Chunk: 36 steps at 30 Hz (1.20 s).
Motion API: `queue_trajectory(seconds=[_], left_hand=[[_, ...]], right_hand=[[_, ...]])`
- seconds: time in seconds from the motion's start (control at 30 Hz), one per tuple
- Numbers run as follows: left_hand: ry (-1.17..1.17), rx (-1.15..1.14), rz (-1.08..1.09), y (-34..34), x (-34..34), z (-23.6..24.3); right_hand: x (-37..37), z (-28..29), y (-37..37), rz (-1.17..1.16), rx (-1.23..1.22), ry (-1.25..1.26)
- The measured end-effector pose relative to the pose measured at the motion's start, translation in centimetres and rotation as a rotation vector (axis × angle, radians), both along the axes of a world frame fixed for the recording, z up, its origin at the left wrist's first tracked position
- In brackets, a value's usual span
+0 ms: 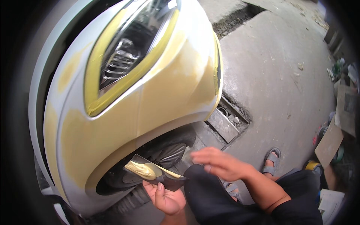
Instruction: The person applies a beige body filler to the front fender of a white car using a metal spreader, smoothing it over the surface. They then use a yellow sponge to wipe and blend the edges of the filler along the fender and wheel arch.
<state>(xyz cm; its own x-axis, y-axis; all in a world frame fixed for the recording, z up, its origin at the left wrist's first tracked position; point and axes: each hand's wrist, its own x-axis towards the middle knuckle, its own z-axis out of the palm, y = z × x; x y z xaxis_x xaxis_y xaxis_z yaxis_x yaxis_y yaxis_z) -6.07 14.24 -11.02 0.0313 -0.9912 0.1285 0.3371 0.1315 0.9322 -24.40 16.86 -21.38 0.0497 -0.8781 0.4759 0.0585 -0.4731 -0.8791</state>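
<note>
In my left hand (165, 197) is a dark flat board (174, 183), tilted, with cream-yellow paste (142, 168) spread on it. My right hand (221, 163), slightly blurred, hovers to the right of the board and grips a small pale spreader (187, 153), partly hidden by my fingers. Beyond both hands is a white car's front corner (161, 101) with broad yellowish patches. Yellow tape (93, 97) borders its headlight (123, 52). The wheel (131, 180) shows under the fender, behind the board.
My dark-clad knee (198, 180) is bent beside the board, with sandalled feet (272, 161) on the concrete floor (277, 75). A floor channel with metal plates (221, 123) runs by the car. Cardboard (328, 144) and clutter line the right side; a broken trench (236, 20) lies at the back.
</note>
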Motion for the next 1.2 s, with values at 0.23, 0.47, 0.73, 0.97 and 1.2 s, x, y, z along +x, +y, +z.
queue_trajectory(seconds=[0.23,0.47,0.73,0.97,1.2], left_hand=[[0.309,0.243,-0.286,1.0,2.0,0.7],[0.454,0.483,-0.404,0.9,1.6,1.3],[0.442,0.186,-0.412,0.2,2.4,2.8],[0.400,-0.155,-0.286,-0.9,1.9,2.2],[0.240,-0.287,-0.578,-2.0,3.5,1.3]], right_hand=[[-2.2,2.3,1.1,0.161,0.446,-1.187],[-0.2,5.0,1.6,0.530,0.698,-0.844],[-3.1,6.8,0.2,0.086,0.605,-0.719],[-0.2,10.2,2.9,-0.069,0.513,-0.250],[0.6,13.0,0.3,-0.128,0.335,0.051]])
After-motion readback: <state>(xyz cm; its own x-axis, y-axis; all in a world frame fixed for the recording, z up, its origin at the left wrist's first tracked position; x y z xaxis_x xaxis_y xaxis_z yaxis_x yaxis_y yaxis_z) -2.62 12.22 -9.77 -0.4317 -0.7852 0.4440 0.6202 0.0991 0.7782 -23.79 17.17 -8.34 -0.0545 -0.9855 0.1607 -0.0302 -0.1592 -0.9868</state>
